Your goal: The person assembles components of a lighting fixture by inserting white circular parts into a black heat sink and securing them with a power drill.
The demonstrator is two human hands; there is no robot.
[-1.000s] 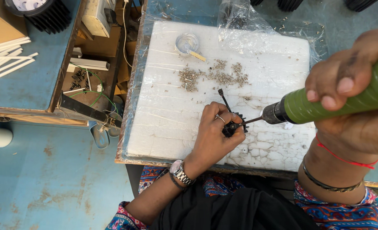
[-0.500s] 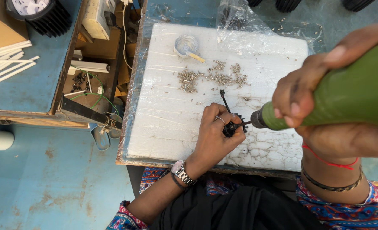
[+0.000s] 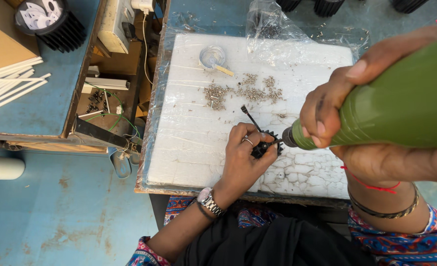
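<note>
Free room on the white foam board [image 3: 179, 148]

Its left half lies bare. Toward the far edge sit scattered small metal screws [image 3: 243, 92] and a clear round plastic cup [image 3: 212, 56]; crumpled clear plastic wrap [image 3: 277, 34] crowds the far right corner, beyond the screws.

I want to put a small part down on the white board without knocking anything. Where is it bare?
The white foam board is bare along its left side, between its left edge and the left hand. The middle top is crowded with a screw pile and a small clear dish; the right hand with the green power screwdriver covers the right.
</note>
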